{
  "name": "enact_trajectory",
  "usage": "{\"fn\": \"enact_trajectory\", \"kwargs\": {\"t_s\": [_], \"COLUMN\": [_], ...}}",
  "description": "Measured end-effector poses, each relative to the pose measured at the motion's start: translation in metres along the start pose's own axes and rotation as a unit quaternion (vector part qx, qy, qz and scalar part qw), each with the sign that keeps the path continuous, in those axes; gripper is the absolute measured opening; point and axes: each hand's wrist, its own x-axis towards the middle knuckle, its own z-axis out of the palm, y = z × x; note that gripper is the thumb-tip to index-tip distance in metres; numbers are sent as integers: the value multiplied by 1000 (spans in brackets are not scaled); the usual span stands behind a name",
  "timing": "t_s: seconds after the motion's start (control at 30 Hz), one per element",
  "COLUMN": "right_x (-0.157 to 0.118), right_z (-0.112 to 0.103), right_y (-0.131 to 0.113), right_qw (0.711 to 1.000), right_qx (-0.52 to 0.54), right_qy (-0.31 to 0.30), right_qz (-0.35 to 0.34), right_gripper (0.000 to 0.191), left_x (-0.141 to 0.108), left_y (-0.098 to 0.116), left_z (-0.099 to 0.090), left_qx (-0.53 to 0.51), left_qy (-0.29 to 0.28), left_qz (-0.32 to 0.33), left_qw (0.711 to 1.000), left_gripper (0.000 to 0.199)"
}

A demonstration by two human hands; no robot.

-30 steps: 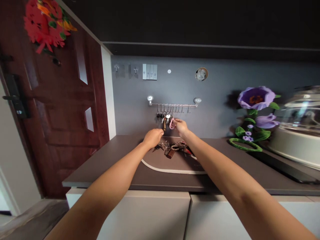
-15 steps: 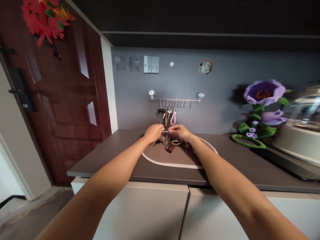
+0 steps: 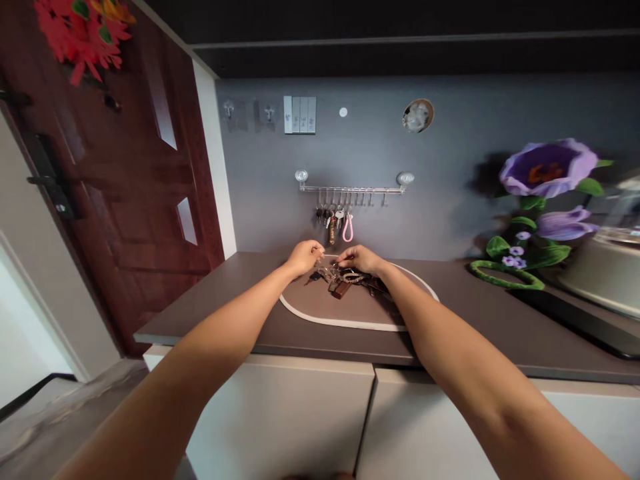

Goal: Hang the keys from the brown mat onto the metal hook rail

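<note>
A loose pile of keys [image 3: 327,274] with key rings lies on an oval mat [image 3: 320,313] with a pale rim. Among them are a brown key fob [image 3: 341,289] and a braided loop [image 3: 354,277]. My left hand [image 3: 305,257] is just above the pile's left side, fingers curled in; what they hold, if anything, is too small to tell. Opposite it, my right hand [image 3: 363,259] has thumb and fingers pinched together at the pile's upper edge, on something too small to name. Part of the pile is hidden by my right hand and forearm.
On the wall behind, a clear hook rail [image 3: 353,189] carries several keys and a pink loop [image 3: 348,229]. Purple fabric flowers [image 3: 547,170] and a pale appliance [image 3: 603,270] stand at right, near a flat black object [image 3: 575,323]. A dark red door [image 3: 145,200] is at left.
My hands have moved slightly apart, and my right fingertips are closer to the keys. The whole view has shifted a little; the keys on the rail hang as before.
</note>
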Motion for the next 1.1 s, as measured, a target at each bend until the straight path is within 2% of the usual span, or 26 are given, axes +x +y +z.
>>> {"fn": "enact_trajectory", "kwargs": {"t_s": [0.13, 0.33, 0.67, 0.97, 1.1], "right_x": [1, 3, 5, 2, 2], "right_z": [0, 1, 1, 1, 0], "right_y": [2, 4, 6, 0, -2], "right_qw": [1000, 1000, 999, 999, 998], "right_qx": [-17, -24, -50, 9, 22], "right_qy": [4, -8, -9, -19, -4], "right_qz": [13, 12, -16, -38, -58], "right_gripper": [13, 8, 10, 16, 18], "left_x": [0, -3, -4, -7, -7], "left_y": [-2, 2, 4, 13, 14], "left_z": [1, 0, 0, 2, 2], "left_qx": [-76, -117, -124, -134, -141], "left_qy": [1, 0, -7, -8, -8], "left_qz": [-57, -101, -105, -99, -94], "left_qw": [995, 988, 987, 986, 986], "left_gripper": [11, 10, 11, 10, 10]}}
